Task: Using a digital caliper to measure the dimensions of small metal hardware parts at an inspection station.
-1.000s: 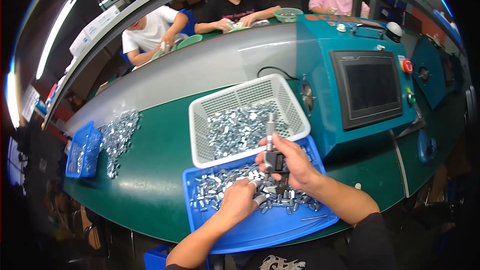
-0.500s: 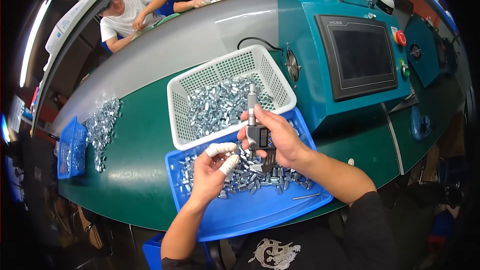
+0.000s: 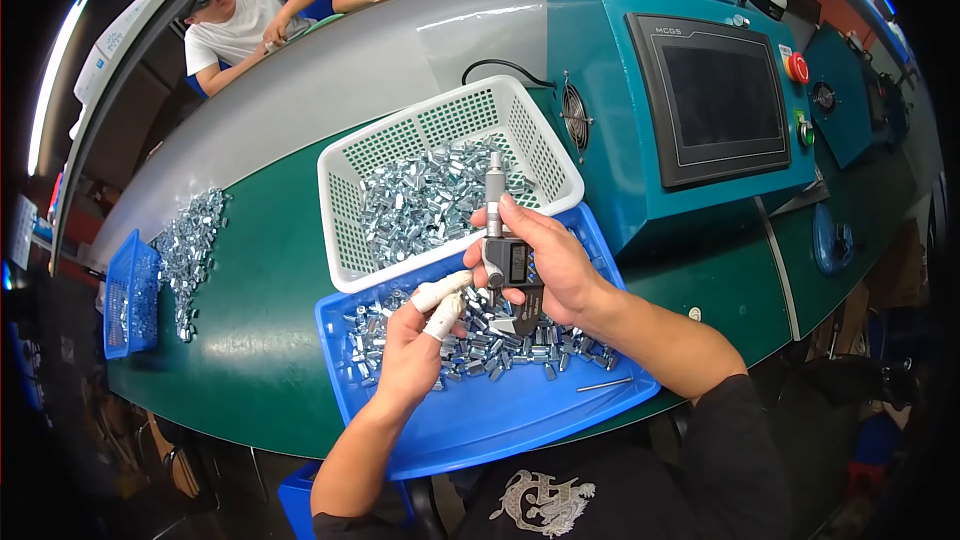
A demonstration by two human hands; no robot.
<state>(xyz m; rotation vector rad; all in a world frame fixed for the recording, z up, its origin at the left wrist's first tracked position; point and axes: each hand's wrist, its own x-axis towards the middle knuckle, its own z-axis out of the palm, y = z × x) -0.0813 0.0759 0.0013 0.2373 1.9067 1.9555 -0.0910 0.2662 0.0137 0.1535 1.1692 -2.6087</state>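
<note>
My right hand [image 3: 562, 272] grips a digital micrometer [image 3: 518, 262], its thimble pointing up and away and its frame hanging down over the blue tray [image 3: 480, 430]. White finger covers wrap the thumb and index finger of my left hand [image 3: 415, 345]. Those fingers are pinched together just left of the micrometer's frame; whatever is between them is hidden. Beneath both hands, many small silver hex-shaped metal pieces [image 3: 480, 358] lie in the tray. Just beyond the tray, a white perforated basket [image 3: 341, 195] holds a heap of similar pieces.
A thin metal rod [image 3: 604, 384] lies in the tray's right part. On the green table's left stand a small blue basket [image 3: 118, 300] and a loose pile of metal pieces [image 3: 192, 255]. A teal machine with a dark screen [image 3: 715, 95] stands right. Across the table sit other people.
My left thumb and index finger, apart before, have closed together beside the micrometer. The whole view has shifted slightly, and the micrometer stays in my right hand.
</note>
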